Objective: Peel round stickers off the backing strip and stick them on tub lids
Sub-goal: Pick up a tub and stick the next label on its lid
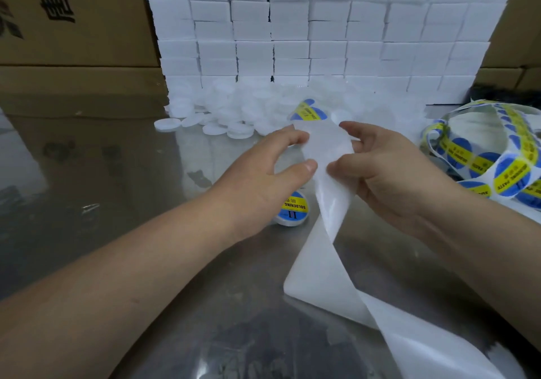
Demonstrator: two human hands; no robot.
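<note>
A long white backing strip [328,246] runs from the bottom right up to my hands, its bare back facing me. My right hand [389,173] pinches the strip between thumb and fingers. My left hand [263,170] touches its left edge with thumb and forefinger. Above my hands the strip's tip curls over and shows a blue and yellow round sticker [307,111]. A stickered tub lid [292,209] reading "SOLDERING" lies on the table just under my left hand. A heap of plain white lids [234,112] sits behind.
A loose coil of sticker strip [491,156] lies at the right. A wall of white boxes [322,27] stands at the back, cardboard cartons [73,21] at the left and far right. The table [117,188] is shiny metal.
</note>
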